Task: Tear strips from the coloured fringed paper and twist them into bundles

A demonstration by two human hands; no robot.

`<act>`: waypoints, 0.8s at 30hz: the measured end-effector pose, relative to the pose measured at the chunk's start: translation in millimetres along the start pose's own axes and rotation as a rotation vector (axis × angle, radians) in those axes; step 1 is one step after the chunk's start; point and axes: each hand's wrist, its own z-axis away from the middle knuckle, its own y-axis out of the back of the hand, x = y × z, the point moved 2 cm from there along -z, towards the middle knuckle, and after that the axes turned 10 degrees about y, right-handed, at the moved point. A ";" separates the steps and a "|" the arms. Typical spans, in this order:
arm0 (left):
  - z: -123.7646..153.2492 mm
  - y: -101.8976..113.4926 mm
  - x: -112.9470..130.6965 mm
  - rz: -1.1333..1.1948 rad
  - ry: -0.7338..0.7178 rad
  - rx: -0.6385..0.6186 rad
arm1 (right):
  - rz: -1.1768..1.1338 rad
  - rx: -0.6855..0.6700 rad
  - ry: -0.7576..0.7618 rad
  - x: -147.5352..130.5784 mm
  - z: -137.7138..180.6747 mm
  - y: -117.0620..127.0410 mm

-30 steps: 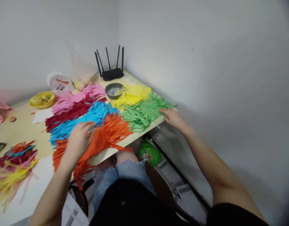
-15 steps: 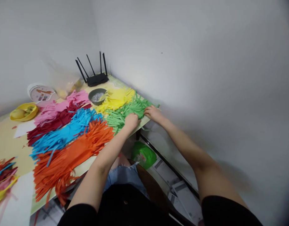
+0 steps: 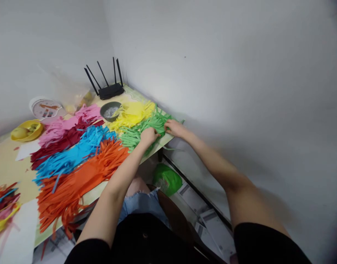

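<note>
A pile of green fringed strips (image 3: pixel 138 134), thin like crepe paper or cloth, lies at the table's right corner. My left hand (image 3: pixel 150 136) is closed on its near edge, fingers curled in and partly hidden. At the right end of the same pile, my right hand (image 3: pixel 175 128) pinches the green strips between bent fingers. Just behind them spreads a yellow fringed bundle (image 3: pixel 135 112). To the left lie orange (image 3: pixel 84 179), blue (image 3: pixel 75 150), dark red (image 3: pixel 65 141) and pink (image 3: pixel 64 126) fringed bundles, side by side.
A black router (image 3: pixel 111 91) with upright antennas stands in the corner by the walls. Near it sit a grey bowl (image 3: pixel 102 111) and a yellow bowl (image 3: pixel 33 135) of fruit. Mixed strips (image 3: pixel 5 205) lie at far left. Below the table are a green bag (image 3: pixel 168 179) and boxes (image 3: pixel 218 231).
My left hand has shifted slightly left along the green strips. My right hand has moved a little left too, while the whole view shifts slightly.
</note>
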 end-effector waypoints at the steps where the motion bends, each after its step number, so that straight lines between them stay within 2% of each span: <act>1: -0.9 1.2 -0.2 0.011 0.008 -0.002 | -0.001 0.005 0.000 -0.6 1.1 0.2; 8: -10.9 7.4 -4.1 0.085 0.070 -0.053 | -0.009 0.075 -0.037 -4.6 10.6 0.6; 12: -11.1 7.3 -4.3 0.108 0.113 -0.024 | -0.013 0.159 -0.062 -12.7 15.4 10.4; 17: -9.0 4.2 -8.1 0.151 0.176 0.035 | -0.013 0.276 -0.069 -48.4 24.7 16.0; 21: -10.3 2.4 -13.1 0.196 0.198 0.041 | -0.039 0.260 -0.031 -78.4 27.6 1.1; 24: -11.9 1.6 -15.8 0.229 0.209 0.043 | -0.042 0.283 -0.066 -84.7 26.6 -7.8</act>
